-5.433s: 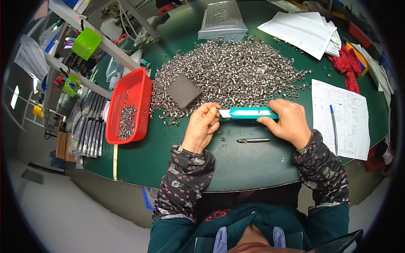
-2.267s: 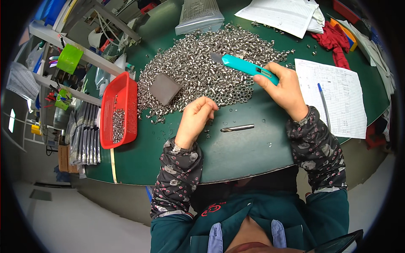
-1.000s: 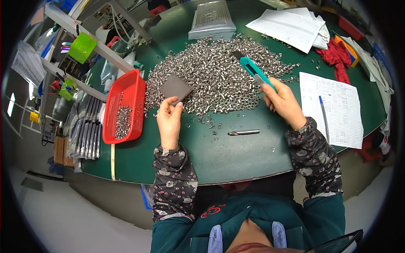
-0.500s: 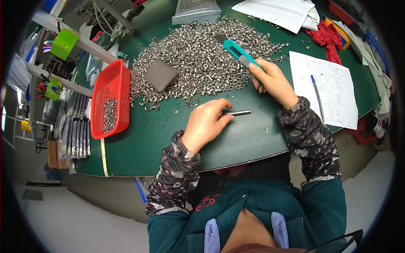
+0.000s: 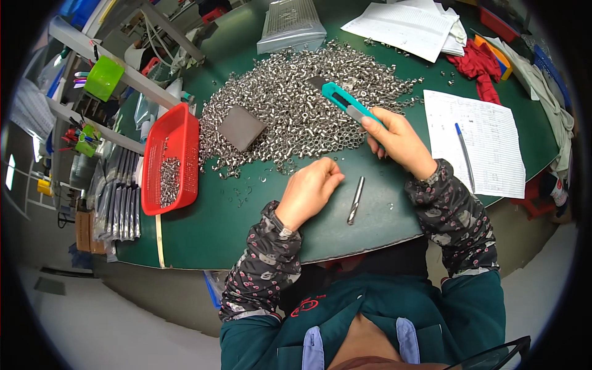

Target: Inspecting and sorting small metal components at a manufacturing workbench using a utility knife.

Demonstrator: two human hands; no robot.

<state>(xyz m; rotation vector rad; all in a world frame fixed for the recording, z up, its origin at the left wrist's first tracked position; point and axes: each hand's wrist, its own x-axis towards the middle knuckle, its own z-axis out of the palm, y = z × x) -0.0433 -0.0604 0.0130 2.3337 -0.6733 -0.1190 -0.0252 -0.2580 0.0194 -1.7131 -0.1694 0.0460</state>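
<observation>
My right hand (image 5: 398,139) is closed around the handle of a teal utility knife (image 5: 342,98), which slants up and left over a large heap of small metal rings and sleeves (image 5: 296,92). My left hand (image 5: 311,188) is at the near edge of the heap, its fingers curled and thumb pressed in. Whether anything is in that pinch is hidden. Between my hands, a metal drill bit (image 5: 356,200) lies on the green table, its fluted end toward me. A brown-grey square block (image 5: 242,128) rests on the left side of the heap.
A red plastic basket (image 5: 192,148) with some metal pieces stands at the left. Printed sheets (image 5: 493,135) with a pen (image 5: 464,154) lie at the right. Further back are a clear plastic bag (image 5: 290,44), more papers (image 5: 401,28) and a red cloth (image 5: 478,65).
My left hand has let go of the drill bit, which now lies on the table, turned to point toward me. The knife stays in my right hand; the whole view has shifted slightly.
</observation>
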